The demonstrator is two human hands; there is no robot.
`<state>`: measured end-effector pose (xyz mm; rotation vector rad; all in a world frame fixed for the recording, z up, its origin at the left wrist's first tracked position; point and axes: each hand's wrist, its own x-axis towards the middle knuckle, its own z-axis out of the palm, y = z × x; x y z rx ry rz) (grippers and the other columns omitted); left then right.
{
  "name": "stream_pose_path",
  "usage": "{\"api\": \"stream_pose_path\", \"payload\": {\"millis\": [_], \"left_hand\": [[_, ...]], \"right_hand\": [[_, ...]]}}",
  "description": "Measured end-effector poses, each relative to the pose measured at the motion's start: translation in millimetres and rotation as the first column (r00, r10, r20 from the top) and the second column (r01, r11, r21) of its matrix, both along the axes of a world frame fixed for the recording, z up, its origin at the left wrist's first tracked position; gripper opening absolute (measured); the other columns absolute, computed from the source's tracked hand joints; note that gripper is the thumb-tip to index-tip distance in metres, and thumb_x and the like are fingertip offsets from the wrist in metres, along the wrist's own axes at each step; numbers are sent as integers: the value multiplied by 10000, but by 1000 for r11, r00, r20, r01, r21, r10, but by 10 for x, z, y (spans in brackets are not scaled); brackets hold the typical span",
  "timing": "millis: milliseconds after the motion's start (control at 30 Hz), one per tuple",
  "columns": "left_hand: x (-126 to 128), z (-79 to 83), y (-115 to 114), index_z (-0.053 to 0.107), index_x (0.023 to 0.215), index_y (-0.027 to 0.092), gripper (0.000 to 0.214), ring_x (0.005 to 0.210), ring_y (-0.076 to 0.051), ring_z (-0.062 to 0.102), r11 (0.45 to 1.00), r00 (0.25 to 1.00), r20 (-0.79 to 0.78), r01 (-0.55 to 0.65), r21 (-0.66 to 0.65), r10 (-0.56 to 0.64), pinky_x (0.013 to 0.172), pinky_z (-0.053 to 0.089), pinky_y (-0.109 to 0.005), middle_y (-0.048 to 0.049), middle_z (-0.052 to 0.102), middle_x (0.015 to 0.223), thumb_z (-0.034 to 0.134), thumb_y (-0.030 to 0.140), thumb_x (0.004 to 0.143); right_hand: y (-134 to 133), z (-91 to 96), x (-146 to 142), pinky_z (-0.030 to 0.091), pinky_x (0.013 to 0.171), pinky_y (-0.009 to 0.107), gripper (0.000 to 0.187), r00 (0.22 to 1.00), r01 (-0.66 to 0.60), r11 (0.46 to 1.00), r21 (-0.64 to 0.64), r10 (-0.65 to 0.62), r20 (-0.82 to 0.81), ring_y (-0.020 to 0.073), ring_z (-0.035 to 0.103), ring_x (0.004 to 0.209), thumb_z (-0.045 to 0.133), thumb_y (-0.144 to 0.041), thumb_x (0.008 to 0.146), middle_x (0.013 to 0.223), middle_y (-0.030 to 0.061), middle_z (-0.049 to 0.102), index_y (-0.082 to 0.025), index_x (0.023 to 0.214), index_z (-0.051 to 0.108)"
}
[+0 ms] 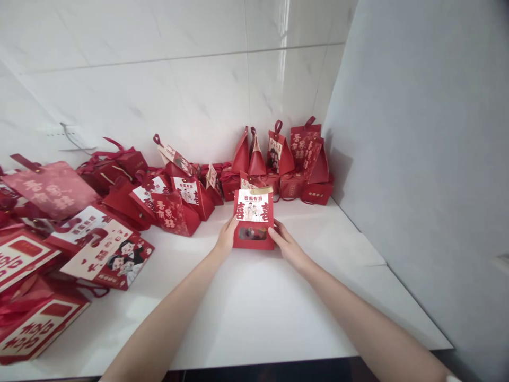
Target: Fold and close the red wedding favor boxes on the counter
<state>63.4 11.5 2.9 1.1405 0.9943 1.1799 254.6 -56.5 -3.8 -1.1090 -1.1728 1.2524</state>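
Two hands: we have both on one red gift box (253,220), one hand per side.
Box position: upright on the white countertop (254,313), just in front of the back row and towards the corner.
Box face: white label with a cartoon couple on the upper half and a gold strip along the top edge. A small window sits low down with something dark behind it, and we cannot tell what.
Left hand (226,237): our fingers are curled against the box's left edge, gripping it.
Right hand (287,245): our fingers are closed on the lower right edge, gripping it too.
Back row (296,159): red pyramid-shaped and square gift boxes with ribbon loops, packed into the corner and touching one another.
Left pile (99,233): more red gift bags and boxes, tipped over and overlapping, well apart from our hands.
Wall: white glossy tiles (178,79), with a socket and cable (69,133) above the left pile.
Right side: plain grey panel (417,159), meeting the countertop's right edge.
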Motion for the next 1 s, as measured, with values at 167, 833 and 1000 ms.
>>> {"api": "stream_pose_path", "payload": {"millis": [167,833,1000], "left_hand": [[136,-18,-134,667,1246,151,654,1264,-331,587,998,981,186,60,-18,-55,1129,429,-461,-107,681,1284,647,640,813],[143,-35,-177,600,1317,183,595,1307,-342,548,993,991,87,102,56,-106,1115,447,-460,-111,628,1366,673,538,845],[116,-45,-172,624,1282,183,558,1243,-348,596,990,994,50,97,98,-102,1060,489,-448,-105,676,1291,668,530,847]], "right_hand": [[6,1,12,486,1080,410,646,998,55,998,40,-56,15,236,544,1322,511,-626,913,1423,102,578,-220,1412,452],[0,-6,105,538,1020,415,558,997,61,996,59,-63,34,251,611,1239,596,-578,893,1368,85,622,-248,1331,493],[-7,5,100,555,986,390,546,994,58,994,94,-67,87,239,617,1225,567,-581,906,1381,92,612,-238,1322,477]]}}
